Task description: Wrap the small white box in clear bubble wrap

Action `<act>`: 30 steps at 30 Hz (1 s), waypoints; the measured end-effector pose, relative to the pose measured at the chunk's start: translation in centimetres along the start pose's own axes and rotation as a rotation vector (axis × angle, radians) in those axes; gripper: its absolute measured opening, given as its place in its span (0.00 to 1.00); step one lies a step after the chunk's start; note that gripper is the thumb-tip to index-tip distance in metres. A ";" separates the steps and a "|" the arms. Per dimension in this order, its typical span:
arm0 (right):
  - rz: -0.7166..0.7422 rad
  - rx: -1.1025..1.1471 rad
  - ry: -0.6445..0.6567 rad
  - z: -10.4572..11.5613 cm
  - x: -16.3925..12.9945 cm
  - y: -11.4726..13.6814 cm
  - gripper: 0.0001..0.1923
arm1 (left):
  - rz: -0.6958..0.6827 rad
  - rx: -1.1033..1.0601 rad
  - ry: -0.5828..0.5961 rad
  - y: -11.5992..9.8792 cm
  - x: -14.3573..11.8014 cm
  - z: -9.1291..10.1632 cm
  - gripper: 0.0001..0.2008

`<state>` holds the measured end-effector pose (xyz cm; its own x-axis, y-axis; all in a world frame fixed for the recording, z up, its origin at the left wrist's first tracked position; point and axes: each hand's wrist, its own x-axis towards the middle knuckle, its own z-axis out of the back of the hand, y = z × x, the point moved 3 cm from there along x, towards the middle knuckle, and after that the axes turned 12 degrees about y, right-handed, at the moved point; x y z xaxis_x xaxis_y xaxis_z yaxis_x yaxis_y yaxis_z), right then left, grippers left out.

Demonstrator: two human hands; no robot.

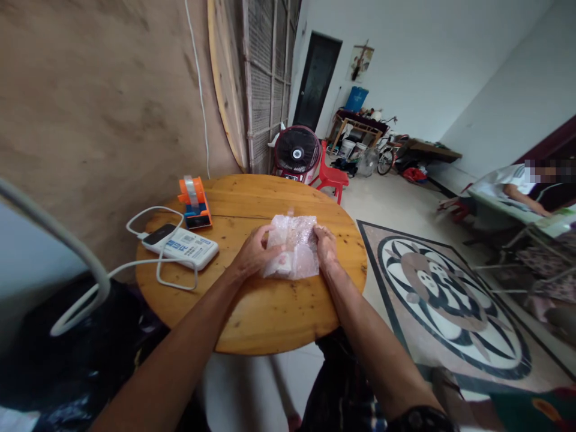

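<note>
A clear sheet of bubble wrap lies on the round wooden table, with a small pale item showing faintly through its lower left part. Around the wrap's left edge curls my left hand, its thumb lying across the top. My right hand grips the right edge, the fingers bent and pressed together. What the pale item is cannot be made out through the plastic.
An orange and blue tape dispenser stands at the table's back left. Nearer lies a white power bank with a looping white cable. Beyond the table are a fan and a red chair. Another person sits at the right.
</note>
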<state>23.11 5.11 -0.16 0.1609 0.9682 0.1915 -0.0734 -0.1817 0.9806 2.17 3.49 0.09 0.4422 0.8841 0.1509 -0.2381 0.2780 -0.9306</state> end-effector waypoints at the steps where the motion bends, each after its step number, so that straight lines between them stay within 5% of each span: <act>1: 0.001 0.032 -0.017 0.0 0.0 -0.1 0.18 | -0.010 0.041 -0.027 -0.1 -0.1 0.1 0.31; 10: -0.002 0.155 -0.063 0.1 -0.3 -0.6 0.19 | -0.070 0.200 -0.012 -0.1 -0.2 0.2 0.08; 15: 0.006 0.183 -0.092 0.4 0.0 -1.0 0.18 | 0.014 0.122 -0.169 0.4 -0.3 1.5 0.09; 21: 0.007 0.173 -0.125 0.9 0.0 -0.9 0.15 | 0.178 0.313 -0.397 1.2 -1.1 3.1 0.12; 25: 0.014 0.153 -0.126 1.1 0.2 -1.0 0.13 | 0.122 0.240 -0.400 1.5 -0.8 2.7 0.10; 30: 0.007 0.181 -0.038 0.3 -0.1 -0.8 0.12 | 0.004 0.154 -0.281 0.9 -0.3 1.5 0.22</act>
<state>23.44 5.15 -0.90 0.1988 0.9602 0.1963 0.1032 -0.2197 0.9701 0.51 4.09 -0.28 0.1894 0.9487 0.2533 -0.3773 0.3085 -0.8732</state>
